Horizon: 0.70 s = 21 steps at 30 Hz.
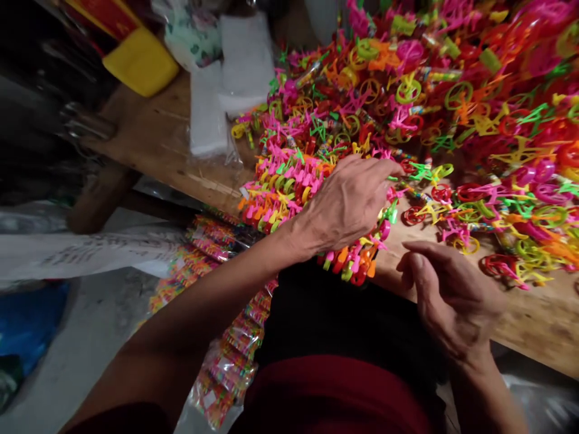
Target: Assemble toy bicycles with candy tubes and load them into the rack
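Observation:
Palm down, my left hand (353, 202) lies across a neat stack of small plastic toys (284, 187) in pink, orange, green and yellow rows at the table's front edge. Its fingers bend over the right side of the stack, and toys show beneath the palm; the fingertips are partly hidden. To the right, my right hand (456, 295) hovers over the front edge, fingers half curled and thumb apart, with nothing visible in it. A big loose heap of similar toys (407, 90), some with wheel-like rings and small candy-like tubes, spreads behind both hands.
The wooden table (158, 132) holds clear plastic bags (208, 114) at the back left, near a yellow scoop-like object (142, 63). Packed strips of toys (226, 374) hang beside my lap on the left. A blue bag (31, 325) lies on the floor.

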Each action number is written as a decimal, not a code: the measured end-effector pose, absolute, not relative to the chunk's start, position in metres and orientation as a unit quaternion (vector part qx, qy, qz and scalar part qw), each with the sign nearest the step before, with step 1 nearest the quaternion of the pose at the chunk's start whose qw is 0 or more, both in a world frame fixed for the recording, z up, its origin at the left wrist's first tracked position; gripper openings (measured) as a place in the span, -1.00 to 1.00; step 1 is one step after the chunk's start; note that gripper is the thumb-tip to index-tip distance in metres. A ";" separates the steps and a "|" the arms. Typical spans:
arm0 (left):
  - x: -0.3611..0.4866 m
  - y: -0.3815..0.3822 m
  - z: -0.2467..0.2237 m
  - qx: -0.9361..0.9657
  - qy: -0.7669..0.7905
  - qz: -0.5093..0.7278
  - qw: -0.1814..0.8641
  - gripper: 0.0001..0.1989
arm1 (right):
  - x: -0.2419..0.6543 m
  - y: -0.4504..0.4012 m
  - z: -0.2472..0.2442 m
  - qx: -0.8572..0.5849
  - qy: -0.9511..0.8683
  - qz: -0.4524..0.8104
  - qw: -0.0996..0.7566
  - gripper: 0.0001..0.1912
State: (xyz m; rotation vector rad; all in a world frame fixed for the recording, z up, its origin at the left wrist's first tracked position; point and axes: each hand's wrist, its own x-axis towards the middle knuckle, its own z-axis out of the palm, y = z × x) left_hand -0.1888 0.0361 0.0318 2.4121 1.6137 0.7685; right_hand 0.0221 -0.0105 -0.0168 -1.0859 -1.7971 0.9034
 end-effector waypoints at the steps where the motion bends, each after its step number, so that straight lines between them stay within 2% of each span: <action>1: -0.189 0.034 0.035 0.796 0.542 0.261 0.063 -0.62 | 0.022 -0.012 -0.018 -0.436 -0.719 0.343 0.417 -0.80; 6: -0.191 0.017 0.053 0.801 0.542 0.254 0.016 -0.71 | 0.008 -0.012 -0.024 -0.398 -0.724 0.351 0.441 -0.81; 11: -0.198 -0.012 0.058 0.811 0.546 0.207 0.029 -0.85 | -0.012 -0.013 -0.030 -0.392 -0.688 0.389 0.471 -0.77; 15: -0.203 -0.026 0.051 0.808 0.559 0.183 0.033 -0.77 | -0.021 -0.016 -0.033 -0.447 -0.574 0.498 0.472 -0.80; 18: -0.204 -0.026 0.046 0.808 0.560 0.182 0.039 -0.67 | -0.022 -0.014 -0.029 -0.481 -0.442 0.632 0.417 -0.87; 21: -0.203 -0.023 0.045 0.810 0.551 0.192 0.055 -0.68 | -0.020 -0.009 -0.022 -0.486 -0.290 0.767 0.301 -0.67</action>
